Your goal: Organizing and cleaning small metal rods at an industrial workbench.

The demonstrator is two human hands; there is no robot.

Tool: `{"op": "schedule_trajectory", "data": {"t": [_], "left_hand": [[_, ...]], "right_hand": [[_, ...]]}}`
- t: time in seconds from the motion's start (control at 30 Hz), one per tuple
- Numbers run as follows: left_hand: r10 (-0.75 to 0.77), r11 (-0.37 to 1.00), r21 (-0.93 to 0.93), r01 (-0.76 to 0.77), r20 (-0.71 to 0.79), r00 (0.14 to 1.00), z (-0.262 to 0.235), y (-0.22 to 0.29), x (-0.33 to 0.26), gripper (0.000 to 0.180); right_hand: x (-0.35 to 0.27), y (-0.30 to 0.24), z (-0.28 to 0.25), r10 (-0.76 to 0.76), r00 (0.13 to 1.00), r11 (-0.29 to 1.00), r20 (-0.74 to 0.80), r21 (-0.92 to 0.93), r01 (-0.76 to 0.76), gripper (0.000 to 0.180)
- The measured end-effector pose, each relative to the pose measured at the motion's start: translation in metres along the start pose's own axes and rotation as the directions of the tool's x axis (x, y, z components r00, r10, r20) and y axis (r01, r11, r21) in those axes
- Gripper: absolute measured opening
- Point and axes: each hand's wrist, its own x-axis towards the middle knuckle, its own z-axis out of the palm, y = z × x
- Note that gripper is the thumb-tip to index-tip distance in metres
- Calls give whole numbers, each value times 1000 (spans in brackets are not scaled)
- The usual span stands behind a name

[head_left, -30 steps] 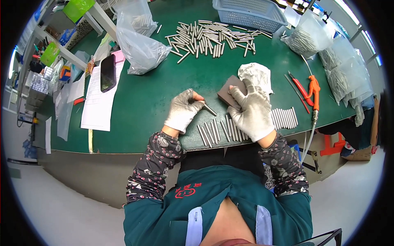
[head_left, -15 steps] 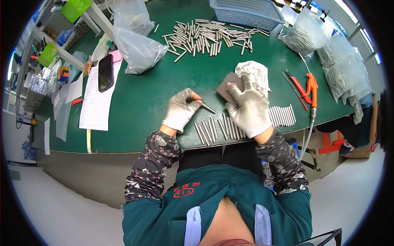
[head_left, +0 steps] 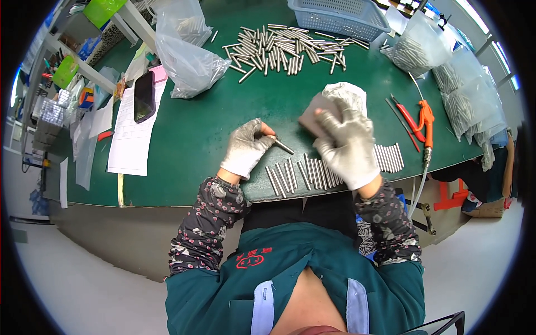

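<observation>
Between thumb and fingertips, my gloved left hand [head_left: 247, 149] pinches a short steel pin [head_left: 285, 147] that points to the right, low over the green table. My gloved right hand [head_left: 350, 146] grips a brown-grey block [head_left: 314, 114], which looks like a sanding sponge; its fingers lie over the block's right side. Below both hands, near the table's front edge, a row of steel pins [head_left: 314, 173] lies side by side, partly covered by my right hand. A crumpled white cloth [head_left: 352, 96] sits just behind the block.
Farther back lies a loose heap of steel pins [head_left: 279, 50], beside a blue plastic basket [head_left: 340, 19]. Plastic bags [head_left: 192, 61] stand at left, filled bags [head_left: 416, 47] at right. A phone [head_left: 144, 97] rests on papers. An orange air gun [head_left: 426, 120] lies near red-handled tools [head_left: 407, 118].
My right hand and the block have shifted slightly to the right, uncovering more pins on the left of the row. The left hand with its pin has barely moved.
</observation>
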Motion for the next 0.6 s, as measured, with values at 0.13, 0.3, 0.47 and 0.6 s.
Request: {"op": "schedule_trajectory", "data": {"t": [0.13,0.3,0.47,0.6], "left_hand": [[62,998,-13,-62,-6,998,0,-3,0,9],[51,971,-236,-48,5,999,-6,21,-3,10],[120,992,-72,-102,333,935,1,31,-16,9],[260,926,180,-333,335,905,11,26,-17,16]], "right_hand": [[-1,4,-25,69,996,995,-49,70,-65,51],[-28,16,-46,165,978,977,-126,157,-144,49],[-59,28,-62,332,923,930,-193,233,-285,48],[-74,38,-72,441,868,878,-229,311,-364,47]]}}
